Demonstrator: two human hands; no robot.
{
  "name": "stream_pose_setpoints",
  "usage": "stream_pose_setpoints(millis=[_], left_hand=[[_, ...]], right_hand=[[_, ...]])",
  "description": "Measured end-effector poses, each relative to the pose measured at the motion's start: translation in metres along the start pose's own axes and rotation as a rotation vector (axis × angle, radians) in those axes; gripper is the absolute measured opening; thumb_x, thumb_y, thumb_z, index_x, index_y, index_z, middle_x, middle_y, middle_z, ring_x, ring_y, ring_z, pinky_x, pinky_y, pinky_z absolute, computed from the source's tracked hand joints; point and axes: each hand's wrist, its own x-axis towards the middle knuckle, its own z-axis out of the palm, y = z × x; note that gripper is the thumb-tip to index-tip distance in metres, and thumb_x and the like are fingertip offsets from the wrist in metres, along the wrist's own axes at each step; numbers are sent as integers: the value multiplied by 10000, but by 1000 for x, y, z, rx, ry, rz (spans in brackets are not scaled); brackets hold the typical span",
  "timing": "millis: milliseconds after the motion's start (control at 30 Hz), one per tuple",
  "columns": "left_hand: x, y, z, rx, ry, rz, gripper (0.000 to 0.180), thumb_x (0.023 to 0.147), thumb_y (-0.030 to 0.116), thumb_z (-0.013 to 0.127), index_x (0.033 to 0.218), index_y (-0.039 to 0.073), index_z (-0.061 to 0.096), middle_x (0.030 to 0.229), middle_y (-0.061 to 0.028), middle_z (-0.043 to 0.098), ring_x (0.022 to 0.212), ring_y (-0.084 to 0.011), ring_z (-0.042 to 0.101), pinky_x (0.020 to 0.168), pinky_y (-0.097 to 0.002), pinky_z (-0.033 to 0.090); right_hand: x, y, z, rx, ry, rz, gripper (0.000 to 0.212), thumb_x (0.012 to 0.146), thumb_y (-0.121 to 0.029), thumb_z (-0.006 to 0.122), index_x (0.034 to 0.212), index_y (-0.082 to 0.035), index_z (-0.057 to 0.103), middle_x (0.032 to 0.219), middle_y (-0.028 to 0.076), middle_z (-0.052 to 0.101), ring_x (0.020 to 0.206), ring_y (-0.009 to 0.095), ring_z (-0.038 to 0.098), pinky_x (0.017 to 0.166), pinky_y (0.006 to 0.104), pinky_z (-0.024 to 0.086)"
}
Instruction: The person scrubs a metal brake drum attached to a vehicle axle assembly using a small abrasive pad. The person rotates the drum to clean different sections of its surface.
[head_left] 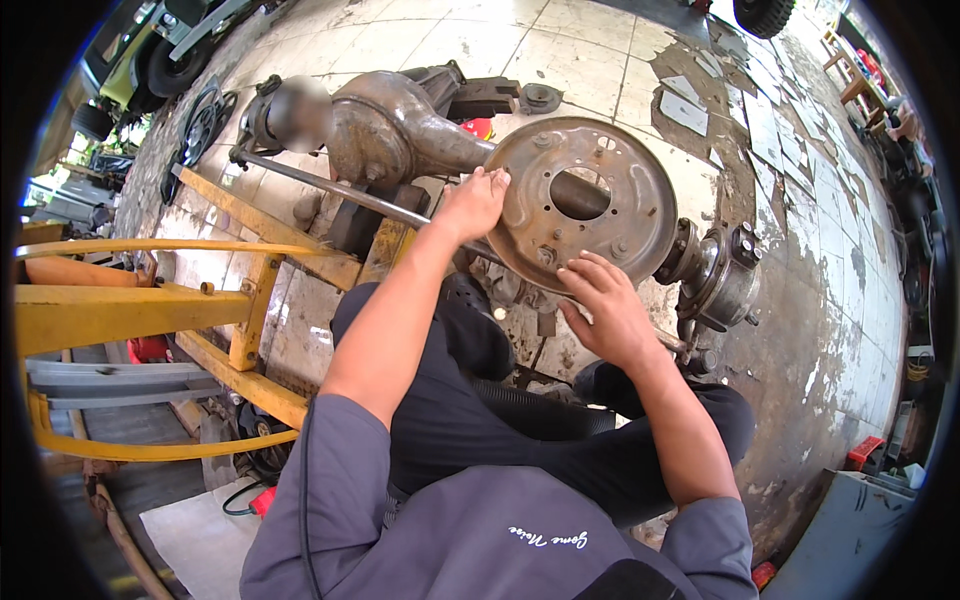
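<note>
A round, rust-brown brake backing plate (620,190) with a large centre hole and several small bolt holes is tilted up in front of me. My left hand (473,207) has its fingers closed on the plate's left rim. At the lower right edge, my right hand (605,308) rests its outstretched fingers against the plate, the thumb held apart. Behind the plate lies a rusty axle housing (385,125) with a bulging middle. A metal hub (722,275) at the axle's right end stands just beyond the plate. A long steel rod (340,188) runs along the axle's near side.
A yellow metal frame (130,315) stands close on my left. Cracked and missing tiles (690,105) mark the floor at the far right. A grey box (850,535) sits at the lower right. A flat round metal part (541,97) lies beyond the plate.
</note>
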Motion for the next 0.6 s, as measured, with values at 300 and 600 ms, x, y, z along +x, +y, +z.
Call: stream_pose_setpoints(millis=[300, 600], left_hand=[[7, 7, -76, -99, 132, -40, 645, 1053, 484, 239, 1357, -4, 531, 1325, -247, 579, 1277, -420, 505, 1097, -482, 360], [9, 20, -92, 2, 223, -28, 578, 1048, 513, 255, 1295, 118, 597, 1257, -196, 632, 1246, -442, 518, 1115, -656, 204]], right_hand=[[-5, 3, 5, -365, -204, 158, 761, 730, -109, 677, 1451, -108, 433, 1540, 176, 356, 1480, 377, 229, 1178, 532, 241], [33, 1, 10, -626, -307, 193, 974, 730, -524, 783, 1491, -81, 367, 1536, 195, 350, 1477, 378, 232, 1196, 553, 157]])
